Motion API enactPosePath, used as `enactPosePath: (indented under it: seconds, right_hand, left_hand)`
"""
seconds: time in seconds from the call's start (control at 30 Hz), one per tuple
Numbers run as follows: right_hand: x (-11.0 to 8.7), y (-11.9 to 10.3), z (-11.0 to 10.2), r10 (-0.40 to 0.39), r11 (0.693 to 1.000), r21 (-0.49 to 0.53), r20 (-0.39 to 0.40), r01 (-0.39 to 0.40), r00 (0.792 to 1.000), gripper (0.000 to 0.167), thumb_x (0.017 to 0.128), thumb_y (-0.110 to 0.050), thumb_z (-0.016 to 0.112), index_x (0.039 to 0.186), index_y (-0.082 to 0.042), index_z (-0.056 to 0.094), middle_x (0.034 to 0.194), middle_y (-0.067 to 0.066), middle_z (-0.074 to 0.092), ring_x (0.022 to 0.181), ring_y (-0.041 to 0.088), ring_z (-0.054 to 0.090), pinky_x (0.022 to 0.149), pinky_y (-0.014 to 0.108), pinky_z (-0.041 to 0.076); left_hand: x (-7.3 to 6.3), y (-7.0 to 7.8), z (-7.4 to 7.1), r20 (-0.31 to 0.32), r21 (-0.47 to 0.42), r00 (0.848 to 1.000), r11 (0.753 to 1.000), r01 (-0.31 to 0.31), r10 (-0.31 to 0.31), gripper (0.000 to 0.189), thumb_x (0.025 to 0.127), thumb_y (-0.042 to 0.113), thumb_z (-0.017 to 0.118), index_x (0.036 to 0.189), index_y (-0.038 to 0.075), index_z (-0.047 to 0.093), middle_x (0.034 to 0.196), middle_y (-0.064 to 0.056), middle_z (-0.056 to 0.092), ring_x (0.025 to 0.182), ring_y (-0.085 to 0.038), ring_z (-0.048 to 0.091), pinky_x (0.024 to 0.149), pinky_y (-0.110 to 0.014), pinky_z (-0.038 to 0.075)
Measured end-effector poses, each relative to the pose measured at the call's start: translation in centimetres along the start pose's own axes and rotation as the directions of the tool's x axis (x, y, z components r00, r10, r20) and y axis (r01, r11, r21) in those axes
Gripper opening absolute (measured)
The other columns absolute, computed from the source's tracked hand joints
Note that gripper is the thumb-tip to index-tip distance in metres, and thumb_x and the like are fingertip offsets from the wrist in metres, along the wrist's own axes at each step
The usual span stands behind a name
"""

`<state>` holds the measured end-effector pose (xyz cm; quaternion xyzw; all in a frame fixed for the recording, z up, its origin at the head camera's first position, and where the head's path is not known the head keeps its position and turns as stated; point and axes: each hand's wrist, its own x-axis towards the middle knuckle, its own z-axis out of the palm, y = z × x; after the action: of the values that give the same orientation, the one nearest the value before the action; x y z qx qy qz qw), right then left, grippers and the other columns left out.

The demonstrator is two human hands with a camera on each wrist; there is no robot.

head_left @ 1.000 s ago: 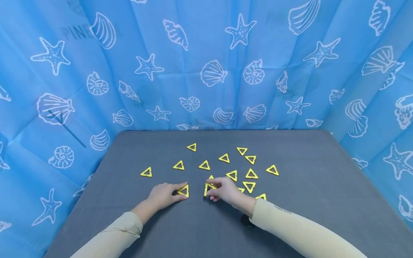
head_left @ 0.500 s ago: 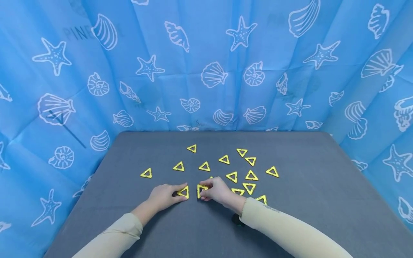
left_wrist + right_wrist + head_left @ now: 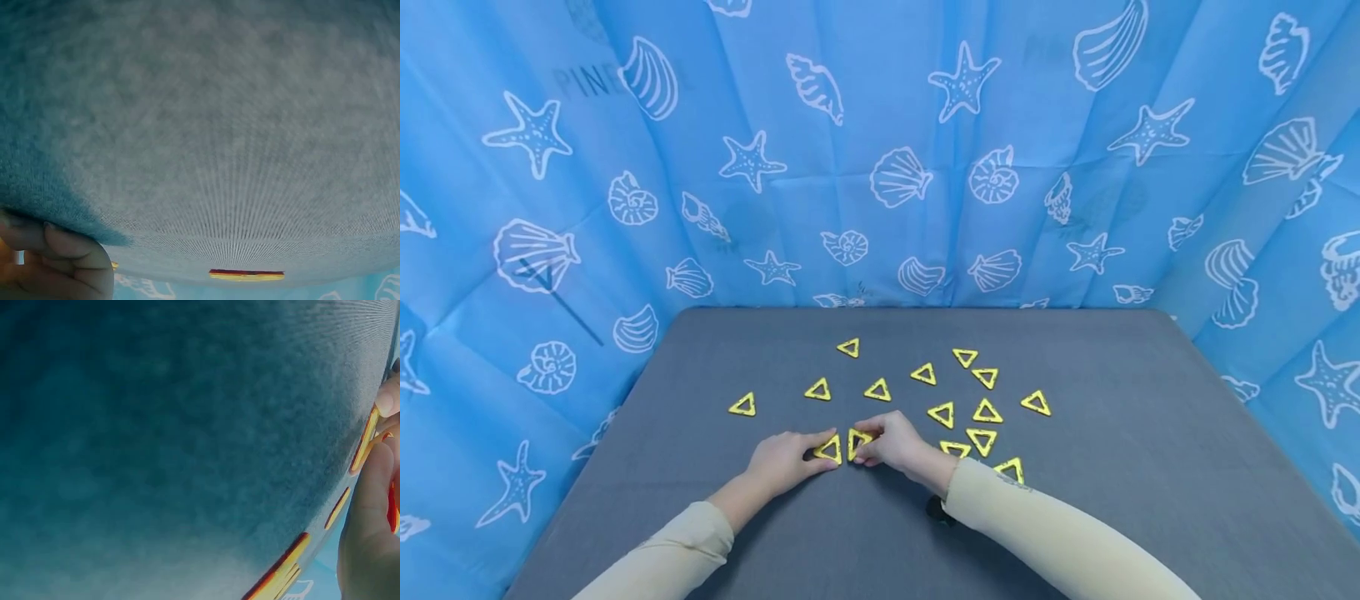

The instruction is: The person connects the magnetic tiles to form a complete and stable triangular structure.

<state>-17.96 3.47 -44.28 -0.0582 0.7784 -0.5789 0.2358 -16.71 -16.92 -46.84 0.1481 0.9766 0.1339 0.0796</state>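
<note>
Pinching a yellow hollow triangular tile (image 3: 838, 451) by its left corner, your left hand (image 3: 778, 462) meets your right hand (image 3: 891, 442) over a gray cloth-covered counter (image 3: 1112, 375). Your left thumb and fingers are parted about as wide as the tile they grip. Your right thumb and fingers are drawn in around a second yellow triangular tile (image 3: 852, 447), clasped at its right side. The two tiles sit just apart, a thin gray strip between them, roughly midway between the counter's left and right edges and well in from its far edge. Whether the second one touches the counter, you cannot tell.

Thirteen matching tiles lie loose around you: a lone triangle (image 3: 753, 405) toward the left edge, another triangle (image 3: 857, 348) toward the far edge, most of the others clustered right of center. A small dark object (image 3: 937, 510) shows beside your pale right sleeve (image 3: 1045, 533). Behind the counter's far edge hangs a blue curtain (image 3: 955, 212) printed with white shells and starfish.
</note>
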Motion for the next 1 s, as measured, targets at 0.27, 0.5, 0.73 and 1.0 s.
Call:
enactPosePath:
  seconds: [0.27,0.5,0.73,1.0]
  right_hand:
    - [0.5,-0.1,0.5,0.035,0.999,-0.024,0.000,-0.035,0.999,0.040,0.086,0.013,0.065,0.125,0.009,0.060,0.092,0.013,0.063,0.073,0.018,0.068,0.067,0.031,0.055]
    - [0.9,-0.4,0.8,0.049,0.997,-0.062,-0.002,-0.049,0.999,0.039,0.086,0.012,0.065,0.124,0.009,0.061,0.091,0.014,0.064,0.070,0.017,0.067,0.065,0.031,0.055]
    - [1.2,-0.7,0.9,0.066,0.992,-0.104,0.002,-0.066,0.998,0.036,0.087,0.012,0.063,0.123,0.008,0.062,0.090,0.014,0.064,0.068,0.016,0.066,0.064,0.031,0.055]
    - [1.4,-0.7,1.1,0.036,0.990,-0.133,0.002,-0.036,0.999,0.035,0.087,0.013,0.062,0.121,0.008,0.063,0.082,0.010,0.063,0.066,0.017,0.065,0.064,0.031,0.054]
  left_hand:
    - [0.1,0.2,0.0,0.017,0.012,1.000,1.000,0.019,-0.020,0.057,0.086,0.055,0.065,0.136,0.028,0.059,0.114,-0.009,0.068,0.096,-0.028,0.064,0.071,-0.045,0.049]
    - [0.1,0.3,-0.2,0.025,0.009,0.999,1.000,0.025,-0.025,0.057,0.086,0.055,0.065,0.136,0.027,0.060,0.113,-0.009,0.068,0.095,-0.028,0.064,0.069,-0.043,0.049]
    - [0.0,0.3,-0.2,0.020,0.010,1.000,1.000,0.010,-0.010,0.058,0.086,0.054,0.066,0.136,0.026,0.059,0.109,-0.009,0.069,0.086,-0.025,0.064,0.064,-0.041,0.048]
    - [0.0,0.1,-0.1,0.022,0.033,1.000,0.999,0.007,-0.007,0.058,0.086,0.055,0.066,0.136,0.026,0.059,0.104,-0.007,0.069,0.082,-0.022,0.062,0.064,-0.041,0.047]
